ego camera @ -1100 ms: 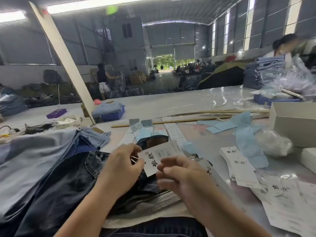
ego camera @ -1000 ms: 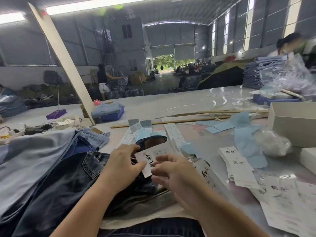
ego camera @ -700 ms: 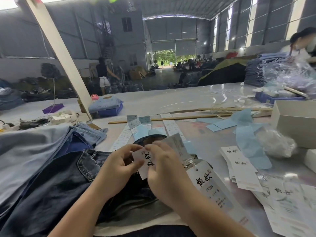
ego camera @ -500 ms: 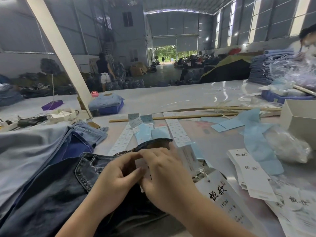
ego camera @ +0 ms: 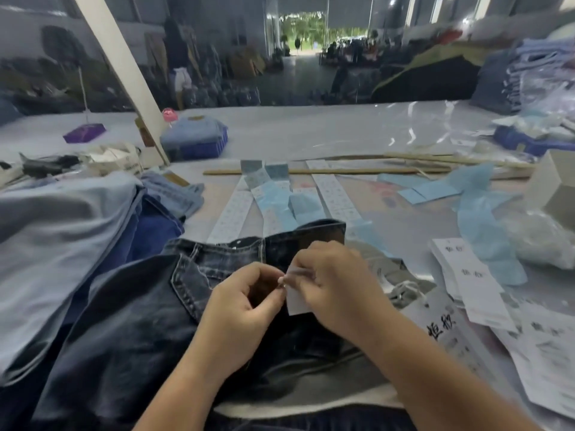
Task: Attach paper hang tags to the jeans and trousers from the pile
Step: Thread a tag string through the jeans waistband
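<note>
Both hands are working over the dark jeans (ego camera: 130, 331) lying on the table (ego camera: 311, 129). The left hand (ego camera: 239, 309) and right hand (ego camera: 336, 287) are each pinching the white hang tag (ego camera: 295, 303), held between them just below the waistband.

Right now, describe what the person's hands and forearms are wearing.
Nothing shows on either: the left hand and right hand are bare, without gloves, rings or watch in view, and both forearms are uncovered to the frame's lower edge, no sleeves visible.
</note>
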The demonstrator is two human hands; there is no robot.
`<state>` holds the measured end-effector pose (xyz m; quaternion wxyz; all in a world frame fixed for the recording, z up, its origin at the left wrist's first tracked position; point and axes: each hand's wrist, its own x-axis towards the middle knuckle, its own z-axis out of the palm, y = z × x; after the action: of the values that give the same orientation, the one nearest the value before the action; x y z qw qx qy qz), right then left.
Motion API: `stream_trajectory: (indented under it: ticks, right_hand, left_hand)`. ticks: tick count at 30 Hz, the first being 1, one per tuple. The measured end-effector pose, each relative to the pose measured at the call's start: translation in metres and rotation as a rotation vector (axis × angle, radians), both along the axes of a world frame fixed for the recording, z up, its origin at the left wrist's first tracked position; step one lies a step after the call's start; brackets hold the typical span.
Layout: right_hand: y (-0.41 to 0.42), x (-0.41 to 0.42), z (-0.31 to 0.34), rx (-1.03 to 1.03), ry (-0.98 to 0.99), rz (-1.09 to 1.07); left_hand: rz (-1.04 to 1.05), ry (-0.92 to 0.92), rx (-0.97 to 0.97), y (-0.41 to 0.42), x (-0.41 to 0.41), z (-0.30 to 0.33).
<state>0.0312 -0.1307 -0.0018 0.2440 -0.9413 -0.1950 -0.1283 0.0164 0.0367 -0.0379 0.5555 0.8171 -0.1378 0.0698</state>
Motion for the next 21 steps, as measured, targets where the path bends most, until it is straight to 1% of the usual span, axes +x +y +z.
stream_trajectory:
  ticks: [4,7,11,14,21]
  right_hand:
    - [0.004,-0.003,-0.004,-0.050,-0.036,0.038]
    - [0.004,-0.006,-0.009,0.010,-0.042,0.056]
    - [0.003,-0.011,-0.010,0.068,-0.020,0.063]
    - [0.003,-0.015,-0.011,0.049,-0.009,0.048]
    - [0.009,-0.015,-0.009,-0.026,-0.058,0.043]
  left_hand:
    - [0.006,-0.007,-0.052,0.001,0.004,-0.001]
    - [0.005,-0.011,-0.044,0.005,0.006,-0.001]
    - [0.001,0.073,-0.181,0.005,0.006,0.001]
    - [-0.016,0.122,-0.246,0.004,0.007,0.001]
    - [-0.014,0.192,-0.421,0.004,0.013,-0.004]
